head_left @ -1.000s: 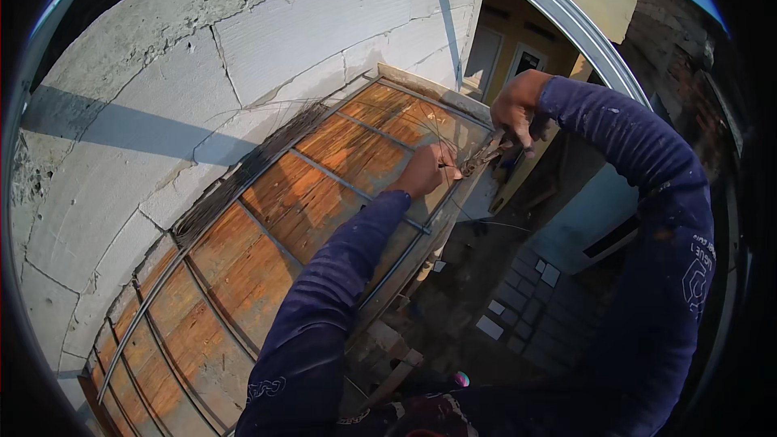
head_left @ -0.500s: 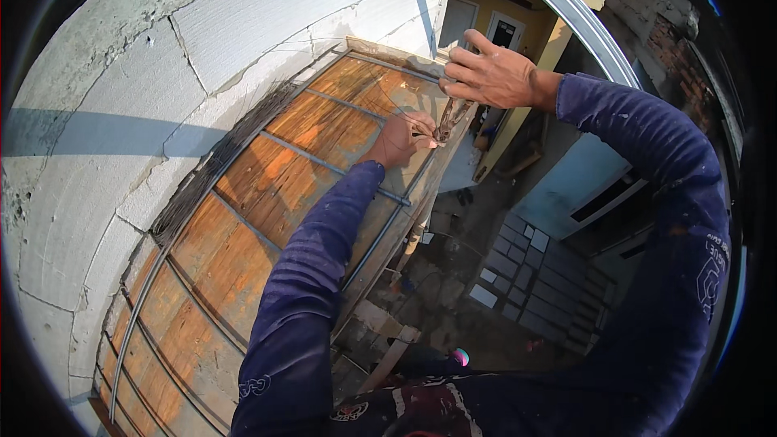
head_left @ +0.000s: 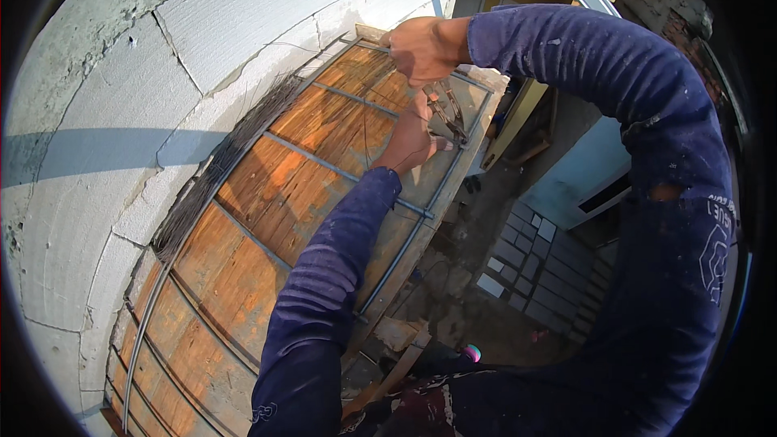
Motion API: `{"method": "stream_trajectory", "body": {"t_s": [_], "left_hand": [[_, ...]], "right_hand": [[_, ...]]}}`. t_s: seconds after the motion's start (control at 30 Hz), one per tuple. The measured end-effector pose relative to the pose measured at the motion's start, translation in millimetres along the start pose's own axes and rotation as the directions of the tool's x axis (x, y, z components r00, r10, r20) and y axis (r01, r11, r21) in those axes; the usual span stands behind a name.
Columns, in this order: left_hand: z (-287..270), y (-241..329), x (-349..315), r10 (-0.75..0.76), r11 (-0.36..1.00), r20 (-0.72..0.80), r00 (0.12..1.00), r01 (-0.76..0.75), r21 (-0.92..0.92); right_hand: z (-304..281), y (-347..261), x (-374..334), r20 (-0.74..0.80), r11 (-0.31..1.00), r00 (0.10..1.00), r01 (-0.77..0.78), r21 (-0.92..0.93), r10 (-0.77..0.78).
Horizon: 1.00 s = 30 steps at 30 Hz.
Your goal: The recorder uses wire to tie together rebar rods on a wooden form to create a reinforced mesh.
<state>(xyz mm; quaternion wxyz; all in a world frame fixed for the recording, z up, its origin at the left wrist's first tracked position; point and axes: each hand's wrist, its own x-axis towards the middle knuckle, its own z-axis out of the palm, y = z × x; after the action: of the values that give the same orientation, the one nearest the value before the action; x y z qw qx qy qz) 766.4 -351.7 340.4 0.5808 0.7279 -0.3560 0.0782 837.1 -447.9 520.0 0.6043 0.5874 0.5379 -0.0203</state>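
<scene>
My right hand point(head_left: 424, 50) is closed round the handles of a pair of metal pincers point(head_left: 444, 112). The jaws point down at a steel bar point(head_left: 396, 262) along the outer edge of a wooden platform. Just below, my left hand point(head_left: 411, 139) has its thumb beside the jaws and its fingers bent round a thin wire point(head_left: 365, 133), which loops back over the boards. What the jaws bite on is too small to tell. Crossbars point(head_left: 324, 164) form a grid of rods over the orange-brown boards point(head_left: 247, 182).
A pale block wall point(head_left: 243, 24) curves along the left. Against it lies a bundle of dark thin wires point(head_left: 190, 210). Past the platform's right edge is a drop to the ground, with grey paving slabs point(head_left: 542, 267) and a light blue wall point(head_left: 579, 162) below.
My right hand has swung left and inward, turning the pincers so the handles lie over the boards. The left hand stays close to the edge bar; the view has shifted slightly.
</scene>
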Motion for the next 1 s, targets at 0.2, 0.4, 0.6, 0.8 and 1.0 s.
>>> {"method": "stream_trajectory", "body": {"t_s": [0.2, 0.4, 0.6, 0.8, 1.0], "left_hand": [[9.5, -31.6, 5.8, -0.149, 0.972, 0.089, 0.985, 0.163, -0.171], [4.4, -12.5, 6.6, -0.119, 0.934, 0.088, 0.989, 0.142, -0.328], [-14.0, 6.6, 1.1, -0.044, 0.997, 0.194, 0.980, 0.056, -0.055], [-6.5, 11.4, 7.0, -0.107, 0.977, 0.142, 0.984, 0.131, -0.171], [2.6, 10.8, 12.5, -0.118, 0.985, 0.054, 0.991, 0.124, -0.119]], "right_hand": [[17.2, 4.5, 24.9, -0.283, 0.993, 0.955, -0.059, 0.102, 0.086], [6.1, -8.7, -62.1, 0.269, 0.841, 0.937, -0.323, 0.434, 0.221], [2.1, -25.3, -105.6, 0.620, 0.295, 0.781, -0.578, 0.761, -0.069], [-7.5, -78.5, -147.6, 0.252, 0.709, 0.925, -0.380, 0.595, 0.284], [19.1, -95.5, -140.5, -0.029, 0.870, 0.906, -0.396, 0.293, 0.422]]}}
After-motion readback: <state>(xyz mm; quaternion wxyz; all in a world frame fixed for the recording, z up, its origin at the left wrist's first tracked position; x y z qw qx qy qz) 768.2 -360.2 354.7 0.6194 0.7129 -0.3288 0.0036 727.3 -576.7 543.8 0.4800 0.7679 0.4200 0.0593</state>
